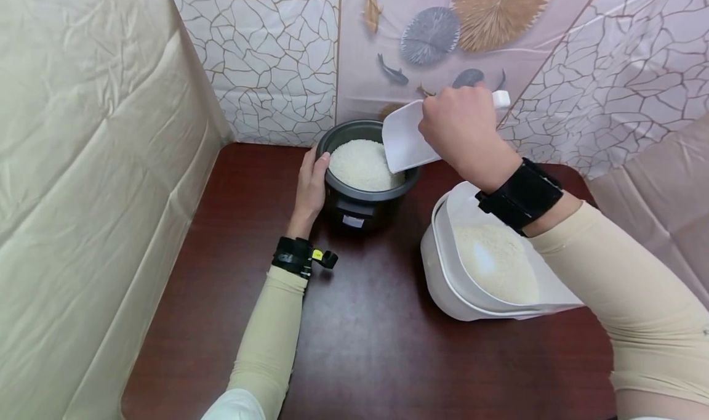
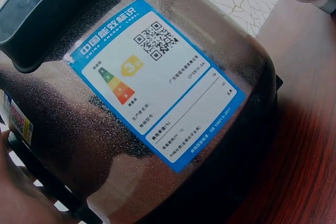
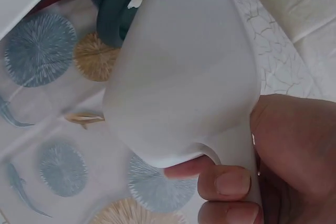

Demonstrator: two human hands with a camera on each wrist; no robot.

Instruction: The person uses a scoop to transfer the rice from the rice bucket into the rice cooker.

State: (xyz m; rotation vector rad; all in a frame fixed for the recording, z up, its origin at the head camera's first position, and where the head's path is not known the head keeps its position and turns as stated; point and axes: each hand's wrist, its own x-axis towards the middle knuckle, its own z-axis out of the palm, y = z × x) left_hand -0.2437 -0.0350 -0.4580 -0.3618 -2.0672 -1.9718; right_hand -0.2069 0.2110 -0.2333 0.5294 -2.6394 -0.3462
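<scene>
A dark rice cooker (image 1: 341, 205) stands lidless at the back of the table, with white rice (image 1: 360, 164) heaped inside. My left hand (image 1: 311, 189) grips its left side, thumb at the rim; in the left wrist view, fingers (image 2: 18, 192) wrap by the black side handle. My right hand (image 1: 464, 127) holds a white scoop (image 1: 405, 138) by its handle, tilted down over the cooker's right rim. The right wrist view shows fingers curled round that handle (image 3: 239, 156), with the scoop's underside facing the camera. The scoop's inside is hidden there.
At the right stands a white rice bin (image 1: 443, 275), open, with rice (image 1: 493, 263) in it, under my right forearm. Patterned sheeting (image 1: 266, 63) rises right behind the cooker. A beige cloth wall (image 1: 94, 180) borders the dark wooden table (image 1: 365, 340) on the left.
</scene>
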